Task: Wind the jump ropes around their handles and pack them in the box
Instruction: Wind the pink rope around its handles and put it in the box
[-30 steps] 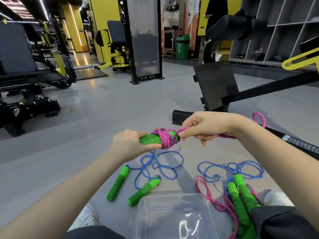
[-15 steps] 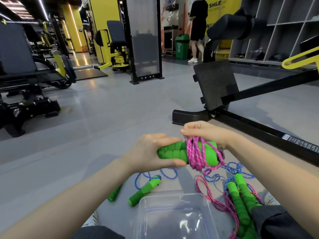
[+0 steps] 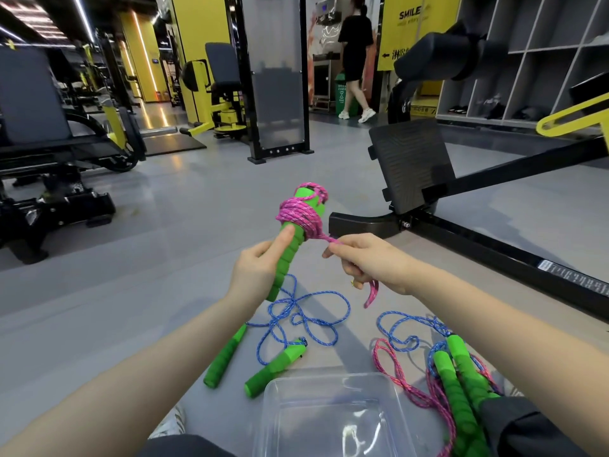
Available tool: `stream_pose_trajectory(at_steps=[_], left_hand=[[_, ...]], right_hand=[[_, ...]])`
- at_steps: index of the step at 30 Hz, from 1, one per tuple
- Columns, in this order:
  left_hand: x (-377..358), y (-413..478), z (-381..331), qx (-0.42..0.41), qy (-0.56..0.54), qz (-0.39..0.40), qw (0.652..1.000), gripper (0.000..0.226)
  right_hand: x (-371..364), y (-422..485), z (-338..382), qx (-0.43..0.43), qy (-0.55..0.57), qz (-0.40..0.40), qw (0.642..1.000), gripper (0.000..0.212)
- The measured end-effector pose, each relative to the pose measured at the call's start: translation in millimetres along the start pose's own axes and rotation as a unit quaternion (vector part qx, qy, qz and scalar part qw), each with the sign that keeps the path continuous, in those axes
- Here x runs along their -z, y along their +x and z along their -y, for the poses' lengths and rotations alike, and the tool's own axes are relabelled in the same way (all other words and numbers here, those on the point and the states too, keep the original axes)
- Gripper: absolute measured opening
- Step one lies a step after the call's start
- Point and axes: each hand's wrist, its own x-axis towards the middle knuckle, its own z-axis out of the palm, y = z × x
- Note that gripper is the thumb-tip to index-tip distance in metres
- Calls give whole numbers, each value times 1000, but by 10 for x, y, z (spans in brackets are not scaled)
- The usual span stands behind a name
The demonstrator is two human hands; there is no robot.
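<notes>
1. Grey gym floor spread wide ahead and to the left. The weight machines stood well back, and a passer-by walked far off by the doorway.
2. The left hand was wrapped round the lower part of a pair of green handles, held up off the floor and tilted. Its thumb pressed just under the pink rope coiled round their upper half.
3. The right hand pinched the rope's last stretch just beside the coil, and a short tail hung below the fist. That winding looked nearly finished, with only the tail left to tuck.
4. A blue rope sprawled loose on the floor between the forearms. By the right leg, a heap of handles lay tangled in pink and blue cord. Both seemed unwound.
5. The clear box sat near the lap with no rope in it, so packing had not begun.
6. A black machine base and its rail hemmed in the right side just beyond the right hand. The left side and the way down to the box lay open.
</notes>
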Motion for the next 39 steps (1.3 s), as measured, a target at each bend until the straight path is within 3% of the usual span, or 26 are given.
stream_pose_trajectory(at_steps=[4, 8, 11, 13, 16, 20, 24, 26, 30, 32, 36, 39], left_hand=[[140, 94, 58, 31, 85, -23, 996, 52], [106, 67, 132, 34, 238, 3, 971, 67], [104, 54, 154, 40, 296, 47, 953, 69], [103, 52, 116, 56, 302, 92, 947, 68], [75, 37, 31, 95, 271, 180, 941, 63], [48, -40, -9, 216, 205, 314, 901, 68], [30, -63, -18, 322, 149, 334, 873, 71], [11, -63, -34, 335, 138, 337, 869, 72], [-73, -58, -88, 205, 268, 298, 893, 70], [-114, -37, -93, 100, 379, 268, 880, 74], [-124, -71, -106, -46, 510, 223, 829, 66], [-121, -103, -107, -182, 620, 177, 742, 62]], right_hand=[[47, -47, 174, 9, -131, 27, 991, 25], [130, -136, 360, 37, -307, 86, 947, 23], [190, -169, 467, 79, -359, 58, 928, 20], [229, -162, 486, 116, -332, 37, 935, 15], [278, -163, 481, 140, -204, 43, 968, 9], [347, -189, 452, 147, -110, 53, 982, 6], [399, -201, 455, 160, -66, 55, 983, 5], [395, -183, 448, 177, -75, 38, 981, 5], [308, -147, 394, 184, -138, 53, 972, 6], [287, -132, 361, 168, -137, 60, 974, 6], [350, -122, 297, 129, -111, 63, 983, 7], [359, -136, 256, 104, -112, 94, 984, 6]])
